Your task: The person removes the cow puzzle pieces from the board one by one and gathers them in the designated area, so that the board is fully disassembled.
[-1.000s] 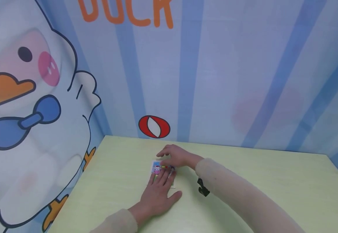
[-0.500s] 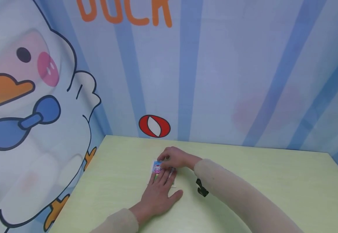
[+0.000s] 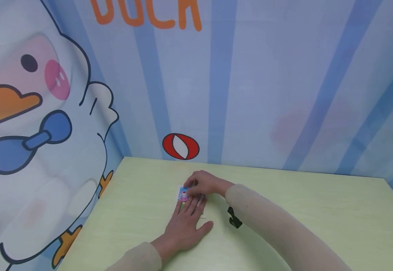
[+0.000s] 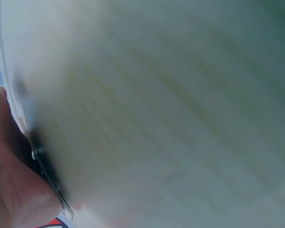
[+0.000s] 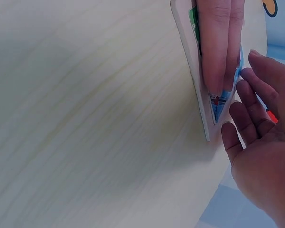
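Observation:
A small flat picture board (image 3: 182, 194) with a white border and a bright cartoon print lies on the table. Straight fingers of my left hand (image 3: 184, 229) rest across it and hide much of the picture. My right hand (image 3: 204, 182) is at its far side, just beyond the left fingertips. In the right wrist view, the fingers of my right hand (image 5: 261, 114) curve loosely, with tips right at the edge of the board (image 5: 202, 104), and the thumb stays apart from them. The left wrist view shows the thin board edge (image 4: 52, 180) beside part of a hand.
The pale yellow table (image 3: 301, 218) spreads wide to the right. Behind it hangs a blue striped backdrop (image 3: 250, 94) with a large printed duck (image 3: 40, 150) at left. A black clip (image 3: 234, 218) shows by the right sleeve (image 3: 267, 214).
The right hand's fingers, raised and more spread one second ago, have come down and curled closer to the board's far edge. The left hand keeps its place on the board.

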Demonstrator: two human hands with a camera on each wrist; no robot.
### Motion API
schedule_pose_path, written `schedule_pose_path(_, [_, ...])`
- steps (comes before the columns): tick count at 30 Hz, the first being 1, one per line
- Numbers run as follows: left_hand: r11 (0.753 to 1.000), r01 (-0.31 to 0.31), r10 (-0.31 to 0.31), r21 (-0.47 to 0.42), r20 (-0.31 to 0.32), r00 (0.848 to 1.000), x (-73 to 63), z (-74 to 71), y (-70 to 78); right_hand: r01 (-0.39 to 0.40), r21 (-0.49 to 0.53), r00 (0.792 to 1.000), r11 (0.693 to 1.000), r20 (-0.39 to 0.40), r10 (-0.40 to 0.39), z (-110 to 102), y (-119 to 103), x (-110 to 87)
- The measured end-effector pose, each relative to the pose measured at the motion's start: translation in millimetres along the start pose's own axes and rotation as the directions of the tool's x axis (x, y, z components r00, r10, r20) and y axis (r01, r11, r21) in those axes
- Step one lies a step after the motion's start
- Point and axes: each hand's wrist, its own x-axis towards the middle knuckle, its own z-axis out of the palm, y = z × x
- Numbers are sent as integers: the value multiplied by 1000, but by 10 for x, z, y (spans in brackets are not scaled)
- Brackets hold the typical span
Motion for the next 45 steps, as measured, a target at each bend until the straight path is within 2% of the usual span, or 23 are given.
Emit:
schedule_pose_path(9, [1000,11,-12,14,22,1000,14,32,-17,-28,77,1000,997,-9,29,45,2,14])
schedule_pose_path(15, [999,8,-8,32,10,1000,12,59,-42,-16,57,1000,998,-7,16,65,-14,16])
schedule_pose_path(25, [1000,1,-1,26,15,1000,13,68,-32,-52,52,999,997,-13,52,90,-12,-7])
schedule_pose_path(39, [1000,10,-10,18,25,1000,18,34,-25,-37,121,999,992,-28,40,93,26,5])
schedule_pose_path(45, [1000,13,-14,16,31,999,19,15,-18,-36,118,999,992,-23,39,90,22,-3])
